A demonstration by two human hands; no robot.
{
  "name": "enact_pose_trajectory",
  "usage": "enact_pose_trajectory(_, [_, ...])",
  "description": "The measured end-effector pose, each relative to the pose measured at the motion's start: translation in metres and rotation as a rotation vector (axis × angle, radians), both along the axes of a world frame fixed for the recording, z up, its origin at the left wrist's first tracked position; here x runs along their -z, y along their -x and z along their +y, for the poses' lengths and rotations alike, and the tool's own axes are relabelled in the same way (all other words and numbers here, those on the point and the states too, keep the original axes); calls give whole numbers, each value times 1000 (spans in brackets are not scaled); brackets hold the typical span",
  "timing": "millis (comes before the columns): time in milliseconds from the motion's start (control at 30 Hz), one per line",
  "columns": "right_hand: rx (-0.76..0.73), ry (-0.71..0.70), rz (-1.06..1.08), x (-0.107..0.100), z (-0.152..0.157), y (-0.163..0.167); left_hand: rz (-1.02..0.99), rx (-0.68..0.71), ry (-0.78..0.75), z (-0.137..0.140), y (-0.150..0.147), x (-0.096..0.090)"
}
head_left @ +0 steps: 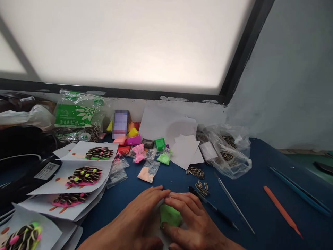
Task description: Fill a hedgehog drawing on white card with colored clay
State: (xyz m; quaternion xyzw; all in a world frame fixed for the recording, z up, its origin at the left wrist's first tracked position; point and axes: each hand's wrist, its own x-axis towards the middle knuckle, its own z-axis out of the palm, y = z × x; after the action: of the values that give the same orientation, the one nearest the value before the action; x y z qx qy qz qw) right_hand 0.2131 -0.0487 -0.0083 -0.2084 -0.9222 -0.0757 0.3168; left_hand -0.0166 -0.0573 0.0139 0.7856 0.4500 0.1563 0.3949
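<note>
A flattened lump of bright green modelling clay (pixel 170 215) lies on white paper, between my hands at the bottom centre. My right hand (pixel 194 217) curls over it, thumb pressed on its near side and fingertips at its far edge. Along its left side rests my left hand (pixel 143 211), fingers stretched forward and fingertips almost meeting the right hand's. Most of the paper underneath is hidden by both hands. Just beyond the right hand are a black pen (pixel 213 208) and a few loose sunflower seeds (pixel 201 188).
Seed-covered clay pictures on paper (pixel 83 177) are stacked at left. Small clay packets (pixel 149 172), blank white cards (pixel 183 151) and a seed bag (pixel 229 152) lie farther back. At right are a metal tool (pixel 235 203), an orange tool (pixel 282 210) and blue tweezers (pixel 299 189).
</note>
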Motion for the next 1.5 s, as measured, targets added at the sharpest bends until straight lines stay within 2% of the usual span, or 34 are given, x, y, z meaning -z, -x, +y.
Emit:
enact_pose_trajectory(167, [-9, -84, 117, 14, 1, 5, 26, -6, 249, 4, 1, -14])
enact_pose_trajectory(333, [-11, -5, -34, -1, -3, 2, 10, -4, 296, 4, 1, -17])
enact_pose_trajectory(467, [-28, 19, -5, -10, -5, 1, 42, 0, 304, 4, 1, -17])
enact_pose_trajectory(700, [32, 44, 29, -8, -1, 1, 7, -25, 270, 5, 0, -11])
enact_pose_trajectory(967, [61, -13, -107, -3, 0, -2, -75, -33, 185, 4, -2, -1])
enact_pose_trajectory(1133, [116, -38, 59, 2, 0, -1, -67, -19, 192, 5, -2, -3])
enact_pose_trajectory(1233, [99, 26, -78, 3, -1, -1, -65, -35, 192, 4, -3, -5])
enact_pose_trajectory(1367, [117, 92, 69, 3, -1, -1, -56, -57, 204, 3, -4, -7])
enact_pose_trajectory(1500, [80, 29, -104, -5, 0, -3, -61, -64, 197, 3, -4, -3])
